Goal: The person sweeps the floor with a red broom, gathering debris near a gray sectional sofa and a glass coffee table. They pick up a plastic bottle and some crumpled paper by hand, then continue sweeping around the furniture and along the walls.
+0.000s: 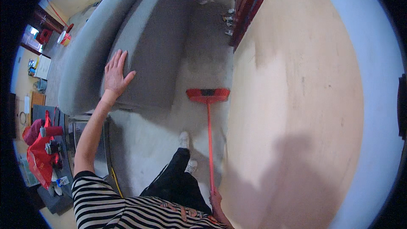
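Observation:
My left hand (117, 72) rests with fingers spread on the edge of a grey upholstered sofa (155, 44), holding nothing. Low in the view, my right hand (216, 199) is closed around the red handle of a push broom (208, 95). The broom's handle runs forward from that hand, and its red head, dark in the middle, is on the concrete floor between the sofa and the wall. Bits of crumpled litter (229, 22) lie farther ahead, beside a dark red wooden door or frame (251, 3).
A pale wall (302, 86) runs along my right. At left, a dark table (68, 152) bears a red bag (41, 156) and several small things. A yellow cable (116, 181) lies near it. Farther back are a bucket (64, 38) and a white drawer cabinet (43, 67).

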Tool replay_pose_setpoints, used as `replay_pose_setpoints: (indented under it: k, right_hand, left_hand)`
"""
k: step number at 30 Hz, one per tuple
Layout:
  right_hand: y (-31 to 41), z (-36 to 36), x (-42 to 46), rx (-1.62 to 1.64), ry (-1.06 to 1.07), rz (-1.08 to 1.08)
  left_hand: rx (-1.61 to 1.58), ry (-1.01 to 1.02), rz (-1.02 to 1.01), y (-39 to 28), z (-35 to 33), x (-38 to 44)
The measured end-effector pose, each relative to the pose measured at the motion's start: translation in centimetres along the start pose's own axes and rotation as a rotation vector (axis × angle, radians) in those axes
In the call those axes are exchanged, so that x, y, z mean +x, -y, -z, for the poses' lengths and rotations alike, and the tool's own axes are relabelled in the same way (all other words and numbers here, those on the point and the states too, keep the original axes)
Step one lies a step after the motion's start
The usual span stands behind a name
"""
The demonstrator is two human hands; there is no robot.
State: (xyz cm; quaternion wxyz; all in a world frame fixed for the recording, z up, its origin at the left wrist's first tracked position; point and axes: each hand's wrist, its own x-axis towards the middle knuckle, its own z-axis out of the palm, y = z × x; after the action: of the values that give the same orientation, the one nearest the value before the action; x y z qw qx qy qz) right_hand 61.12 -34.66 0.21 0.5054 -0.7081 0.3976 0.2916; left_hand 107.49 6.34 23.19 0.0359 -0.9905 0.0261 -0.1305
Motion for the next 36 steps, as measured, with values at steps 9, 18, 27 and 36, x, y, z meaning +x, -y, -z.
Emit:
replay_pose_setpoints:
  k: [9,18,27,36]
  right_hand:
    - [18.6,-2.5,19.2,0.039,0.008,0.074]
    - [49.1,-9.4,31.2,0.444,0.083,-0.146]
    - [65.8,-6.1,46.1,0.235,0.047,0.071]
    - [89.1,-5.5,58.7,0.142,-0.013,0.026]
  left_hand:
    - [-0.094,0.115,0.023,-0.7,1.9,1.8]
    - [-0.523,0.445,0.296,0.2,5.2,7.3]
    - [-0.537,0.311,0.335,2.1,-0.4,21.4]
    - [-0.433,0.178,0.333,2.4,-6.3,39.5]
